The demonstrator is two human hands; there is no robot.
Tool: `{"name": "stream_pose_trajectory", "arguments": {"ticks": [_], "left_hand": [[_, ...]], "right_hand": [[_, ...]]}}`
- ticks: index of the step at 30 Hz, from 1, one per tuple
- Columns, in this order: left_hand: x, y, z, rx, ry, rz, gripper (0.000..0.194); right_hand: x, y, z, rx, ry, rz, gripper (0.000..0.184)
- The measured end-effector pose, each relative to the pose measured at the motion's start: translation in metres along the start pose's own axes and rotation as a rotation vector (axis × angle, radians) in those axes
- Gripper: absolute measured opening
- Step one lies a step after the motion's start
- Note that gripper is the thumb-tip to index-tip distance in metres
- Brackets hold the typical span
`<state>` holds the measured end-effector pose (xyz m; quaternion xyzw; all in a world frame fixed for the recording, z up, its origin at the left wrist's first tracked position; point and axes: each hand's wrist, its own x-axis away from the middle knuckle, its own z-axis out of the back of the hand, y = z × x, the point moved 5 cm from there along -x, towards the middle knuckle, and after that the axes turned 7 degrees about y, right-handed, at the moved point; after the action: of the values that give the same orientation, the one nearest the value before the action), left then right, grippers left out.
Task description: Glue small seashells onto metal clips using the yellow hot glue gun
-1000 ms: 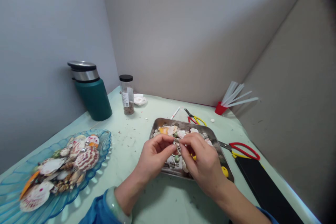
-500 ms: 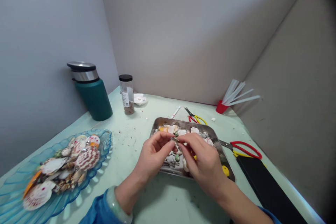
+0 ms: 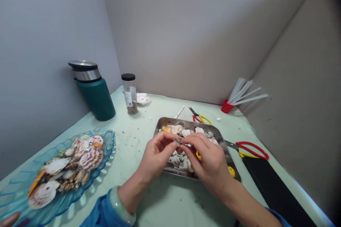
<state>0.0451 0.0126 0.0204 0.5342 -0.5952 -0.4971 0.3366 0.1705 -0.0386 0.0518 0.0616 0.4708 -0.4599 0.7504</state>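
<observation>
My left hand [image 3: 156, 156] and my right hand [image 3: 208, 161] meet over a metal tray [image 3: 189, 124] of small shells. Both pinch one tiny grey shell piece [image 3: 177, 141] between their fingertips, just above the tray's contents. A yellow object [image 3: 198, 155] shows under my right hand's fingers; whether the hand holds it I cannot tell. A pale green bangle [image 3: 119, 207] sits on my left wrist above a blue sleeve.
A blue glass dish [image 3: 105, 156] of patterned shells lies at the left. A green flask [image 3: 94, 92] and a black-capped jar [image 3: 129, 93] stand at the back. Red-handled scissors [image 3: 249, 149], small snips [image 3: 199, 116], a black case [image 3: 277, 193] and a red cup of sticks [image 3: 234, 101] are at the right.
The hands stay pinched together on the small piece; the view has shifted slightly, and the fingers have turned a little over the tray.
</observation>
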Motion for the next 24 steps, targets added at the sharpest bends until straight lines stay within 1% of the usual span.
{"name": "stream_pose_trajectory", "arguments": {"ticks": [10,17,20,24], "left_hand": [[-0.0005,0.0,-0.0009,-0.013,-0.023,0.008,0.012],[-0.0002,-0.0007,0.0007,-0.022,-0.001,0.021,0.012],[-0.0003,-0.0015,0.0006,-0.019,0.001,0.026,0.012],[0.0003,-0.0003,-0.0001,-0.012,-0.011,0.029,0.011]], "right_hand": [[-0.0009,-0.0047,0.0021,0.084,-0.002,0.086,0.014],[-0.0016,-0.0017,0.0006,0.009,-0.023,0.03,0.014],[-0.0018,-0.0007,0.0017,0.011,-0.022,0.004,0.013],[-0.0027,-0.002,0.0039,0.026,-0.018,0.033,0.013]]}}
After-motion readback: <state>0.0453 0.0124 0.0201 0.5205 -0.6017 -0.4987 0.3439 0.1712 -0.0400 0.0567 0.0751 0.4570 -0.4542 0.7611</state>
